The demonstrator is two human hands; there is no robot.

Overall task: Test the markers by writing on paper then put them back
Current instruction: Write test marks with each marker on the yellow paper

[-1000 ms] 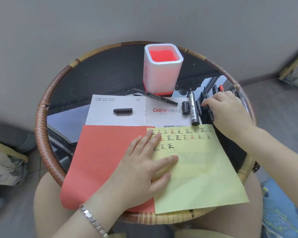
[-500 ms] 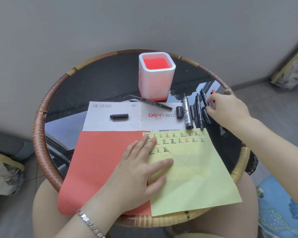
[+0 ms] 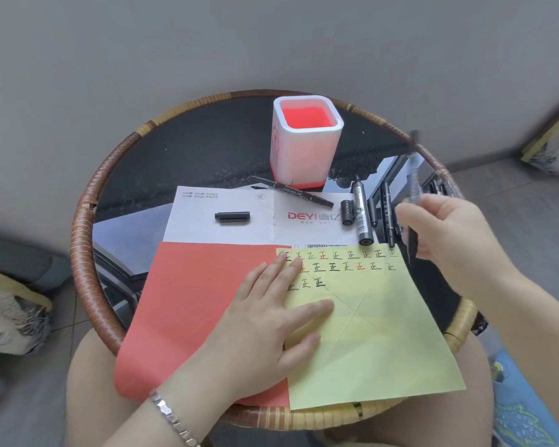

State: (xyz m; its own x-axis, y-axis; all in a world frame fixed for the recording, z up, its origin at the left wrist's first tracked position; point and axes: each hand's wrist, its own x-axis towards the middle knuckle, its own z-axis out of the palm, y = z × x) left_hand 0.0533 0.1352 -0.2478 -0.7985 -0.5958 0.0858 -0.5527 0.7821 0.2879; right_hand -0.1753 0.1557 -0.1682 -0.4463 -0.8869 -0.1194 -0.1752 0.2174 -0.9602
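My left hand (image 3: 265, 321) lies flat with fingers spread on the yellow paper (image 3: 368, 333), which carries rows of written characters. My right hand (image 3: 446, 233) is raised at the table's right side and grips a thin black marker (image 3: 413, 175), blurred, pointing up and away. Several black markers (image 3: 362, 214) lie in a row just left of that hand. Another thin marker (image 3: 294, 191) rests in front of the white and red pen holder (image 3: 305, 143), which stands at the back. A loose black cap (image 3: 232, 217) lies on the white sheet (image 3: 207, 227).
A red sheet (image 3: 188, 304) lies under the yellow paper's left part. Everything sits on a round glass table with a wicker rim (image 3: 84, 227). My knees are below the table's front edge. A grey wall is behind; cushions lie on the floor at left.
My right hand has lifted a thin black marker out of the row at the right and raised it. My left hand has stayed flat on the yellow paper.
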